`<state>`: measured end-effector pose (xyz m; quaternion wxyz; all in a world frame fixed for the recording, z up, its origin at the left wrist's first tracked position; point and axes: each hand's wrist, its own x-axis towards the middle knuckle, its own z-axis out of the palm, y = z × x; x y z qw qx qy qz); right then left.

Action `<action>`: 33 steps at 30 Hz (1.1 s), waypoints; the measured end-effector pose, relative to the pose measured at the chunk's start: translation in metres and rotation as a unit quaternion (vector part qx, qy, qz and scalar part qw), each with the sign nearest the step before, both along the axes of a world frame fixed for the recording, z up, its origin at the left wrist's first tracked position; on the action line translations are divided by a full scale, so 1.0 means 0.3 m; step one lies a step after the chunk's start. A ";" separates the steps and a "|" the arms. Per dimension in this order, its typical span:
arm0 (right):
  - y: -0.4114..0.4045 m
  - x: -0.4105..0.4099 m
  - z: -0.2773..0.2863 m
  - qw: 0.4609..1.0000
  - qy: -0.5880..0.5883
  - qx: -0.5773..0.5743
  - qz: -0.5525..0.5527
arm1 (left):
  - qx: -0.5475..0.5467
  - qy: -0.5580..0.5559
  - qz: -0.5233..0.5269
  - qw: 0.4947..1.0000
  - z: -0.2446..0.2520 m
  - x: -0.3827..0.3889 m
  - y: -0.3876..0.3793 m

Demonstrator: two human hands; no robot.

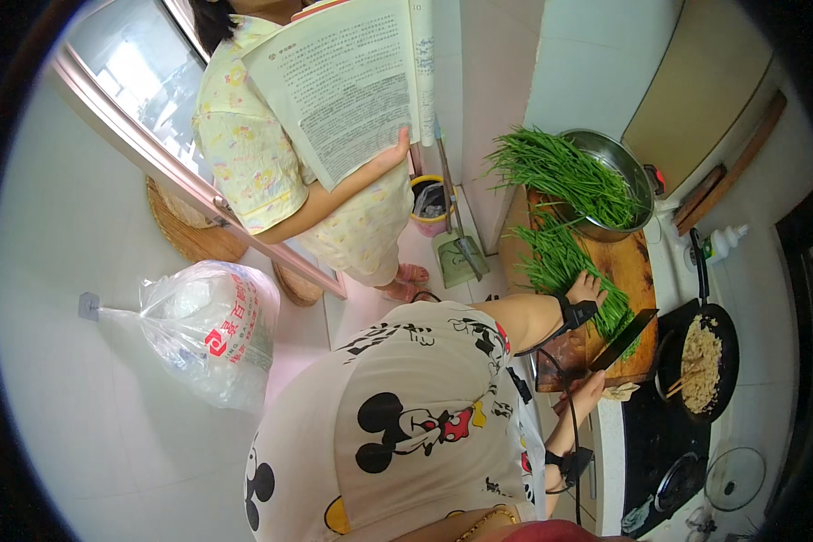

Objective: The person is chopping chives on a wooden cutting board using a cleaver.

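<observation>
My left hand [586, 290] lies over a bunch of long green garlic chives [554, 254] on a wooden cutting board [627, 261], holding them down with bent fingers. My right hand [591, 391] is shut around the handle of a kitchen knife; its wide dark blade [623, 340] slants across the cut end of the bunch. Small chopped green pieces lie beside the blade. More long chives [576, 176] hang over the rim of a steel pot [640, 146] at the board's far left corner.
Behind the board, a black frying pan [730, 366] holds scrambled egg [701, 359] and chopsticks on the black cooktop [664, 433]. A glass lid [735, 477] and white bottle [723, 244] stand nearby. Another person [257, 156] holds an open book [345, 88] at my left, near a dustpan [459, 257].
</observation>
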<state>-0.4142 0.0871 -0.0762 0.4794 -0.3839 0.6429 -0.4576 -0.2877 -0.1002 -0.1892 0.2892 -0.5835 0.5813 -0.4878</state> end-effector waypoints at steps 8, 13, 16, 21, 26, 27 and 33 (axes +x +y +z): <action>0.038 -0.071 0.003 0.999 0.004 -0.005 -0.046 | 0.334 0.570 -0.088 0.746 0.293 -0.071 0.095; 0.039 -0.047 0.031 0.998 -0.013 0.004 -0.054 | 0.316 0.543 -0.095 0.772 0.259 -0.059 0.083; 0.042 -0.023 0.079 0.999 -0.021 0.012 -0.034 | 0.282 0.539 -0.092 0.788 0.184 -0.050 0.060; 0.059 -0.086 0.025 0.996 0.000 0.024 -0.083 | 0.278 0.479 -0.138 0.821 0.076 -0.179 0.043; 0.016 -0.016 0.025 1.000 -0.005 -0.006 -0.015 | 0.031 0.151 -0.074 0.985 -0.096 -0.040 -0.020; 0.014 -0.033 -0.002 1.000 0.002 -0.013 -0.019 | 0.035 0.152 -0.080 0.985 -0.060 -0.051 -0.007; 0.063 -0.139 -0.046 0.996 0.015 -0.008 -0.084 | 0.371 0.550 -0.127 0.737 0.259 -0.162 0.092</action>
